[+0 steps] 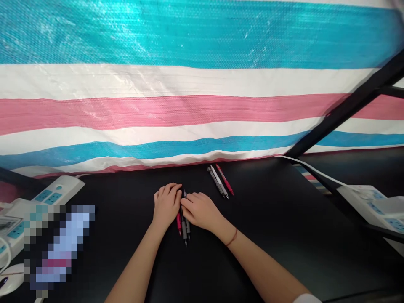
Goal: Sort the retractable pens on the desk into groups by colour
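Observation:
On the black table, several pens lie side by side between my two hands: a red pen (179, 224), a dark grey pen (184, 233) and another greyish pen (188, 229), tips pointing toward me. My left hand (166, 204) presses on their left side, its thumb along the pens and its fingers bent downward. From the right, my right hand (201, 210) closes its curled fingers against the same pens. Their upper parts are mostly hidden by my fingers. Farther back and to the right rest a grey pen (216, 181), a white pen (220, 181) and a second red pen (225, 180).
White power strips stand at the left (59, 191) and right (372, 206), with a white cable (311, 164) running to the right one. A blurred-out bluish object (67, 240) and a white mouse (12, 277) lie at left. A striped sheet (189, 109) hangs behind; a black bar (341, 107) slants at right.

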The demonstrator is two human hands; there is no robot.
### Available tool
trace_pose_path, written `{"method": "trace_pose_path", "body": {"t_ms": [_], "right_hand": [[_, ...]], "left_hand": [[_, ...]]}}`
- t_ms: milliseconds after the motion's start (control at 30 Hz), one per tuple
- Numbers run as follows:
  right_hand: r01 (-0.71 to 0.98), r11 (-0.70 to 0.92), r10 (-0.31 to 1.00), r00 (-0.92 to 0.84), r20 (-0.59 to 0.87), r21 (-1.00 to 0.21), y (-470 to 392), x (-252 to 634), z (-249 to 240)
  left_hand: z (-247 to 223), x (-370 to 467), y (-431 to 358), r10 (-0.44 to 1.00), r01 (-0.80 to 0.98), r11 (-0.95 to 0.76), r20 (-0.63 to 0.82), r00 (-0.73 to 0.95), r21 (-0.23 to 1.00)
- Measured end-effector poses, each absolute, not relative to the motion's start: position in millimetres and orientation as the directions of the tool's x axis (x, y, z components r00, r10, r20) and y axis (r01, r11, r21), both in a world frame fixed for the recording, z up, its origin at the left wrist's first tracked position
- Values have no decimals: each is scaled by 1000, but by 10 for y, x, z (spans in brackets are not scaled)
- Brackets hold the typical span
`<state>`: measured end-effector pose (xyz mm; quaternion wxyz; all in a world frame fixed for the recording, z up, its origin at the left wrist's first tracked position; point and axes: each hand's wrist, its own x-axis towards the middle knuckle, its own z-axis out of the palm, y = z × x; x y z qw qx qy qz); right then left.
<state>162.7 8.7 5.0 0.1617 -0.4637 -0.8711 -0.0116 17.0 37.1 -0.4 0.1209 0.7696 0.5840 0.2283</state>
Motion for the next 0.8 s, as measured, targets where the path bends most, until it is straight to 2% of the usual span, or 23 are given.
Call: {"method": "trace_pose_path", "body": {"t_ms": [300,467,567,667,733,800], "right_hand": [[800,578,812,-546,206,-161,91,1696,67],[825,543,827,-494,269,-155,72,1721,89],[828,531,818,-445,364,-181,52,1769,128],[801,522,792,-329,514,-292,18,1828,162],[741,508,782,-183,596,-439,-9,1850,177],[637,480,786,-7,618,-603,-31,1850,186]], "left_hand": [[11,170,358,950,860,-298,220,224,413],[-63,154,373,941,850,-318,248,230,419],[-99,130,377,906,809,-379,356,227,450],[-55,117,333,821,711,-516,513,252,477],[7,133,272,765,635,-614,553,331,470],[63,170,203,726,572,-680,536,431,460]]}}
